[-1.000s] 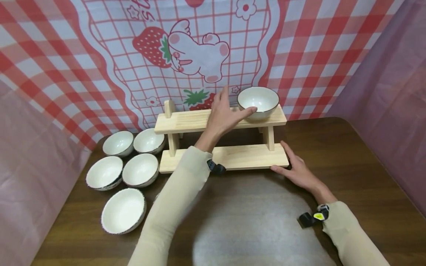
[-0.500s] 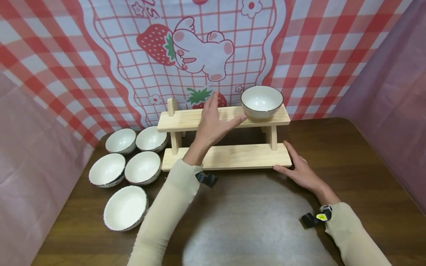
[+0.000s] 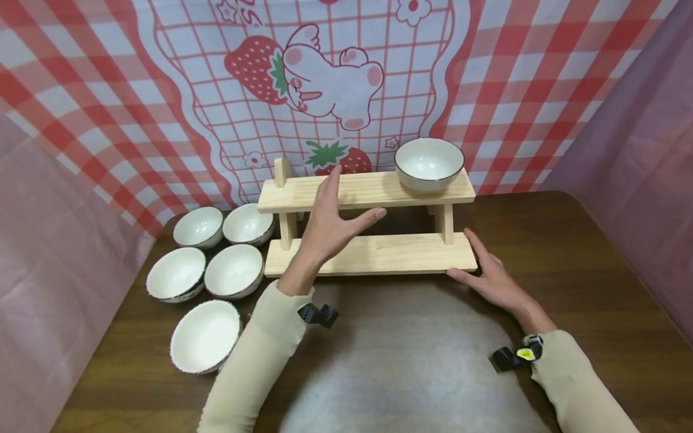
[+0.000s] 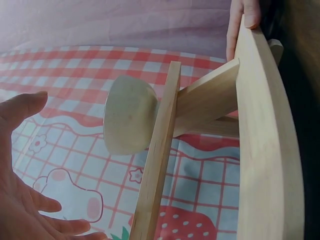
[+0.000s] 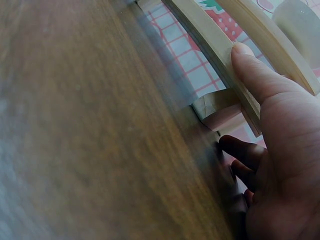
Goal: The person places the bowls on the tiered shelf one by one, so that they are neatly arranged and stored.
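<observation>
A left hand point(image 3: 326, 231) is near the centre of the frame, fingers extended and thumb spread away, holding nothing. It is in front of a pale, two-tier wooden stand point(image 3: 373, 189), overlapping both shelves in the head view; in the left wrist view it lies at the left edge, apart from the shelves. A right hand point(image 3: 495, 282), right of centre, grips the right end of the stand's lower shelf, its thumb at the front edge and its fingers around the end.

A round white ceramic bowl with a thin brown rim point(image 3: 429, 165) sits upright at the right end of the upper shelf, above and right of the left hand and apart from it.

At the left of the frame, more white bowls with dark rims point(image 3: 234, 271) stand upright and close together on a dark brown wood-grain table point(image 3: 568, 270), the nearest one point(image 3: 206, 337) lowest in the frame. Both arms wear beige sleeves point(image 3: 260, 355) and black wrist devices point(image 3: 319, 314). A red-and-white checked cloth point(image 3: 514, 72) printed with strawberries hangs across the top, between pinkish curtains point(image 3: 49, 240) at either side.
</observation>
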Demonstrator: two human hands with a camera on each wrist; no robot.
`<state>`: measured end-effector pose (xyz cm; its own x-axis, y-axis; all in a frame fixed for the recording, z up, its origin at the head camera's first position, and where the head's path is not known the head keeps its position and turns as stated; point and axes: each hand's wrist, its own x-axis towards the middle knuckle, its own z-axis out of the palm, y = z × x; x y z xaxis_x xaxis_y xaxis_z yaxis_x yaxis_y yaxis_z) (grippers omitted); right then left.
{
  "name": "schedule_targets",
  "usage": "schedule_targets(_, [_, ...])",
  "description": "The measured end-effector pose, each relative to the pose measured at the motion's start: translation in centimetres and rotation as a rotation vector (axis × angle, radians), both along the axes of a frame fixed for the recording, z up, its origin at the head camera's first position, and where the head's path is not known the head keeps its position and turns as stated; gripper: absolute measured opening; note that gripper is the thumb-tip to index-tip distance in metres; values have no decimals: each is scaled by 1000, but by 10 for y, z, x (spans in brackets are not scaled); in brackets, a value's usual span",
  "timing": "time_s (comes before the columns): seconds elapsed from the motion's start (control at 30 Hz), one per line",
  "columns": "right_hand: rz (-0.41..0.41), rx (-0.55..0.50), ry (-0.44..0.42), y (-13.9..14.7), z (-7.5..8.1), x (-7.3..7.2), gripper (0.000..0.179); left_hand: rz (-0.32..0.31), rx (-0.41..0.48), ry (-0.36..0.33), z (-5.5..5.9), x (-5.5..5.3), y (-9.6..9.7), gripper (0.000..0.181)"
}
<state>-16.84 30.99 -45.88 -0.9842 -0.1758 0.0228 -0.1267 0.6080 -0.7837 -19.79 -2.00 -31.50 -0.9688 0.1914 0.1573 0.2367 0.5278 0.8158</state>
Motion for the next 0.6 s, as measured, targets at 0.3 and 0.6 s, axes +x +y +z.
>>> schedule_targets(0.3, [8,2,4,0,-2,-1,101,24,-42,8,-7,20,-20,107])
schedule_targets(0.6, [6,-2,3,0,2,1,102,15,-102,47,-14,43,-40,110])
